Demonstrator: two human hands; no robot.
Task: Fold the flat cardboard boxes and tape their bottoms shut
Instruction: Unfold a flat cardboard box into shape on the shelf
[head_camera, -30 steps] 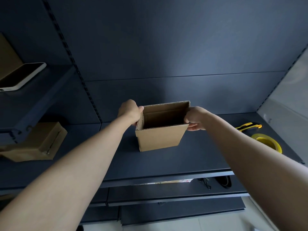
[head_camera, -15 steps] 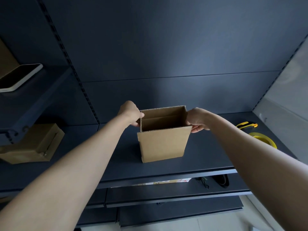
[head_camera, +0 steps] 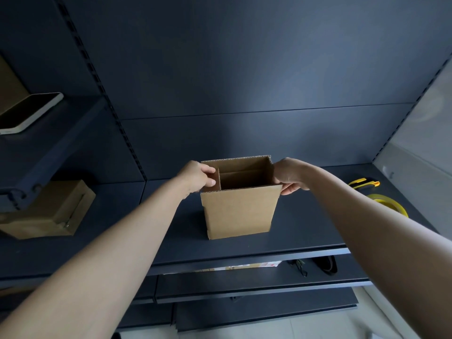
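Over the last 1 second I had drawn the cardboard box (head_camera: 241, 211) nearer the front edge of the dark shelf (head_camera: 305, 231), where it stood upright, open end up. My left hand (head_camera: 198, 178) pinched its left flap; my right hand (head_camera: 288, 177) clasped the right wall. It looked squared, so I judged taping was next. The board was matte, brown and corrugated, with crisp edges. The yellow tape roll (head_camera: 389, 204) lay well apart.

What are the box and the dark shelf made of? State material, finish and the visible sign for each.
Box: corrugated cardboard, plain brown, matt; the wavy fluting shows along its open top edge.
Shelf: probably painted metal, dark blue-grey, smooth with a faint sheen; the thin folded front lip suggests sheet metal.
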